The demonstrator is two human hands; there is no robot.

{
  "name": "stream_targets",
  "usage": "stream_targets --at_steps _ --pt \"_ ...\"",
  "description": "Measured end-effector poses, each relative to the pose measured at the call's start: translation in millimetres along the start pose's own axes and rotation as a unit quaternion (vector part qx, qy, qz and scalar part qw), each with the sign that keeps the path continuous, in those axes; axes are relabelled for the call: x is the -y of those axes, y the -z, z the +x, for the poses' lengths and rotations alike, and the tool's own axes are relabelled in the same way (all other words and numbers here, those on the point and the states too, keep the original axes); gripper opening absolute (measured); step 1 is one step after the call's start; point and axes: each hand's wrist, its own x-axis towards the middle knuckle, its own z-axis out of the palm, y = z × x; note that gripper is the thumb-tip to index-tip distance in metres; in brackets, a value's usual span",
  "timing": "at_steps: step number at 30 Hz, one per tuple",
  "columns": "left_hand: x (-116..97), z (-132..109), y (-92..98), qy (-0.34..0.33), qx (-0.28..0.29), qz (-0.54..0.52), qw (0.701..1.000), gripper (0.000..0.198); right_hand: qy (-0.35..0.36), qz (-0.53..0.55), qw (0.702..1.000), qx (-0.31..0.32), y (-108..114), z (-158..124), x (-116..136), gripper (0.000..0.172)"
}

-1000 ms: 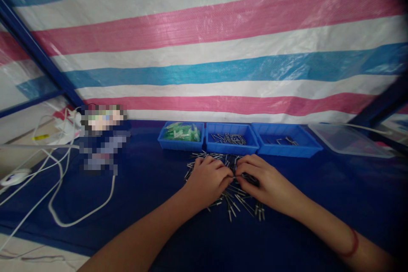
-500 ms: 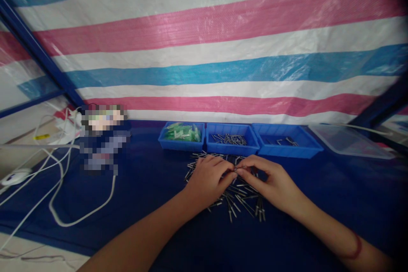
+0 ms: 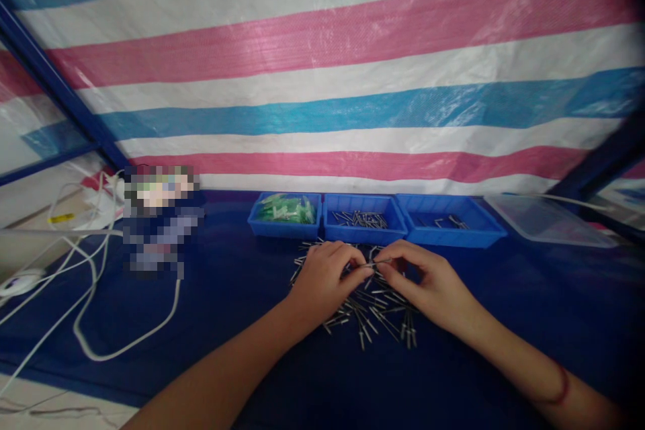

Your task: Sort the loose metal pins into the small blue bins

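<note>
While both hover over the pin pile on the bench, left hand & right hand pinch one thin pin btwn fingertips. Three blue trays sit just behind.

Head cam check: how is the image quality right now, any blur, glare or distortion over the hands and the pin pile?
Head view: the left hand, right hand and pile of metal pins are fairly sharp; straight edges bow outward and the corners darken; the striped tarp shows soft glare; a pixelated patch covers something at left; the clear tray at right is soft.
</note>
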Motion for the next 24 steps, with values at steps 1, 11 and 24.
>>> stream_targets --at_steps 1,11,24 --pt "0 0 0.8 0.002 -0.005 -0.003 1.000 0.016 0.008 -0.007 1.000 0.004 1 1 -1 0.011" --pt "-2 -5 0.0 -0.019 0.057 0.061 0.996 0.030 -0.002 -0.269 0.946 -0.178 54 14 -51 0.016" --pt "-4 -9 -4.1 -0.029 0.092 0.122 0.988 0.022 0.082 -0.309 0.941 -0.109 41 14 -31 0.016"
